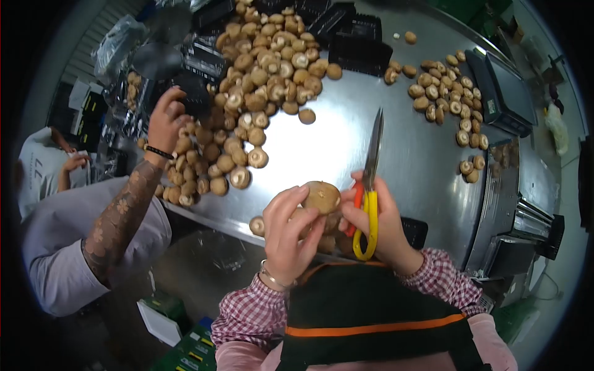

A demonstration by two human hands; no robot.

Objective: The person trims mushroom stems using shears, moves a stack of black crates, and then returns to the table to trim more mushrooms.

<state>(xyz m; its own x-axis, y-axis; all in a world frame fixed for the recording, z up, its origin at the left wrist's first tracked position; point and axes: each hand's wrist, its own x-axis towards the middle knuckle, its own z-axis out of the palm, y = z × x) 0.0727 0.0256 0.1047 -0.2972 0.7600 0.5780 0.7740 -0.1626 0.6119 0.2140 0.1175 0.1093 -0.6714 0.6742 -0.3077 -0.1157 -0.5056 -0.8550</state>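
Between the fingers of my left hand is a brown mushroom, its cap facing up toward me. My right hand grips a pair of scissors with yellow and red handles, the blades pointing away over the table. The right fingertips are right at the mushroom's edge. Below my hands, several more mushrooms lie along the near edge of the metal table, partly hidden by my fingers.
A big heap of mushrooms covers the table's far left. A smaller group lies at right beside a dark scale-like device. Black trays stand at the back. On my left, a co-worker's tattooed arm reaches into the heap.
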